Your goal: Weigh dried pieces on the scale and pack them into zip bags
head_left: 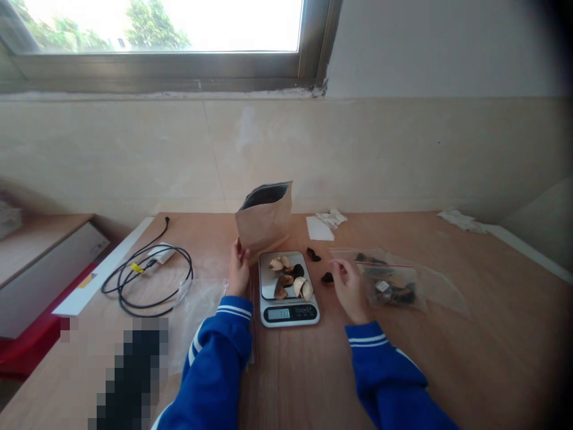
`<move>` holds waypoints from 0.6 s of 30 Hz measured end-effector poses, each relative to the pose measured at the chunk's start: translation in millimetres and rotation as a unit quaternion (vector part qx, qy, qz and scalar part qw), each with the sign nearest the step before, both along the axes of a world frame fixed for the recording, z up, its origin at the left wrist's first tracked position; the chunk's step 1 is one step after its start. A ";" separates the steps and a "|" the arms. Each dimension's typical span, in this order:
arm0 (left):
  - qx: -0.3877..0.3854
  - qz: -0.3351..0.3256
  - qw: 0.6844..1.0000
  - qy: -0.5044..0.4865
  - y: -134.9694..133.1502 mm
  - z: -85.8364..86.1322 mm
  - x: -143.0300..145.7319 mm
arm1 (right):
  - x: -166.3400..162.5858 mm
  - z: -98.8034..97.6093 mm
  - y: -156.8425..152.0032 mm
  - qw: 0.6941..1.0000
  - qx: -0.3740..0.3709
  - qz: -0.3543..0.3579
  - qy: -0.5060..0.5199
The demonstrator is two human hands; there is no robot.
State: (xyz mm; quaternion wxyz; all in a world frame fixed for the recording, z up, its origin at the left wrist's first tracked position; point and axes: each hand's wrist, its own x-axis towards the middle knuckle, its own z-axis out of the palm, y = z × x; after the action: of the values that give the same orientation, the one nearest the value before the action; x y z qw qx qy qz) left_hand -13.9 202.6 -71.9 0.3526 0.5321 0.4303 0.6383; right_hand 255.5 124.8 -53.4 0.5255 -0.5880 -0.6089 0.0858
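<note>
Centre of the frame: a brown paper pouch (265,220), upright with its dark mouth open, standing on the wooden table (470,358) just behind a small digital kitchen scale (289,288). Gripped at its lower left corner by the left hand (238,270) — fingers wrapped round the edge. On the scale's platform, a loose heap of dried slices (290,277), pale and dark pieces mixed; display lit, digits too small to read. Just right of the scale, two dark pieces (320,266) lying on the bare wood. Beside them the right hand (348,288), fingers curled loosely together at the near edge of a clear zip bag (394,282) with a red seal strip — whether anything is pinched between them cannot be told. More dried pieces inside that bag. Blue sleeves with white stripes on both arms. Left of centre, a coiled black cable (147,278). Behind the bag, toward the wall, scraps of white paper (323,224).
</note>
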 end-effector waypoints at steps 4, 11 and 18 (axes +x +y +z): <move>-0.002 -0.019 1.000 0.003 -0.7 3.4 0.8 | 4.8 -11.5 -8.7 0.999 0.005 -0.017 -0.048; 0.007 -0.016 0.999 0.039 -1.3 3.0 0.8 | -2.8 -14.6 -2.3 0.987 -0.008 0.007 -0.162; 0.004 0.063 0.996 0.068 3.0 -8.1 -1.8 | -4.1 -10.4 -3.8 0.979 -0.040 0.020 -0.199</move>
State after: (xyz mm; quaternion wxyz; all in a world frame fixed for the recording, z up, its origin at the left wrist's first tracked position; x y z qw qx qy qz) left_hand -15.7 205.6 -79.9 0.2789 0.5476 0.4838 0.6232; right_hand 251.4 121.0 -63.8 0.3680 -0.6017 -0.7089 0.0015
